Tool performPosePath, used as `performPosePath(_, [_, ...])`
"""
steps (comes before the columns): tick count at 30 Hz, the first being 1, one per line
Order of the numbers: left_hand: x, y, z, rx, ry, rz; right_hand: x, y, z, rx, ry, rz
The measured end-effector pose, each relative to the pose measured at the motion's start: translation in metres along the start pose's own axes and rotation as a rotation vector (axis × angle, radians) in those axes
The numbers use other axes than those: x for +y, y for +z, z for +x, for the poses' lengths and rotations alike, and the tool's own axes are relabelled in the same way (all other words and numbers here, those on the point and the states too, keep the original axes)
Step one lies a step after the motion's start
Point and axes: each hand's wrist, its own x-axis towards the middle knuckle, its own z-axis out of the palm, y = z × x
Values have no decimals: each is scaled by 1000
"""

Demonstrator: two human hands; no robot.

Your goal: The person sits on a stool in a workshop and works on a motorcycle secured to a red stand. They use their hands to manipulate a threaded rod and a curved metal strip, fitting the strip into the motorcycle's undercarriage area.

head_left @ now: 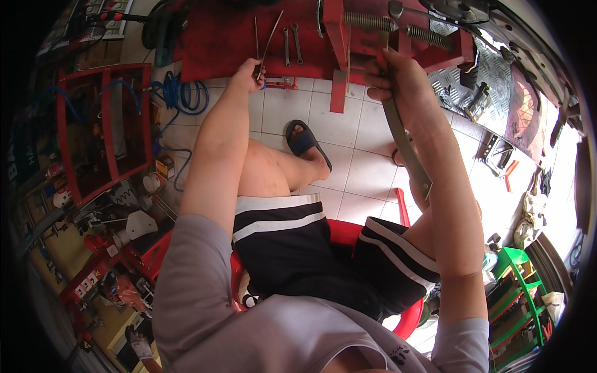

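My left hand [250,76] reaches to the front edge of a red work table [211,46], its fingers closed round a thin metal rod [271,40]. A second thin rod [256,36] stands beside it; whether I hold that one too is unclear. Close to the right of these lie two wrenches [286,46]. My right hand [407,81] grips a long, flat, curved metal strip [401,140] near its upper end, next to a red metal frame [334,34]. The strip hangs down along my forearm, and a hole shows near its lower end. My fingers partly cover its upper end.
Coil springs [370,22] sit across the frame top. On the left are a red rack [107,130], a coiled blue hose [180,93] and cluttered tools. A green rack [519,298] stands at lower right. I sit on a red plastic chair [410,320] over white floor tiles [336,130].
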Motion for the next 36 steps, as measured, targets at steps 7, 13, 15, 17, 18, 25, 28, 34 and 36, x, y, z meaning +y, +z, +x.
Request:
performPosePath(7, [-7,18,1,2,120,217,-1,-2,1,49,-9,-20])
performPosePath(13, [-9,22,10,-25,166,277,-3,-3,-2,49,-4,-45])
performPosePath(15, [-14,33,11,-29,203,282,-3,-1,-1,91,14,-20])
performPosePath(17, [-13,27,14,-17,235,308,2,-1,4,74,26,21])
performPosePath(18, [-13,32,10,-14,253,320,0,0,4,69,37,30])
performPosePath(25, [-3,52,-41,81,290,894,3,-3,-9,-171,127,-139])
performPosePath(28, [13,58,-88,76,418,1025,22,0,-10,-92,136,-319])
performPosePath(34, [19,67,-204,-37,764,826,29,2,-12,-96,46,-424])
performPosePath(36, [5,84,-241,-56,838,815,34,-5,-11,-167,1,-357])
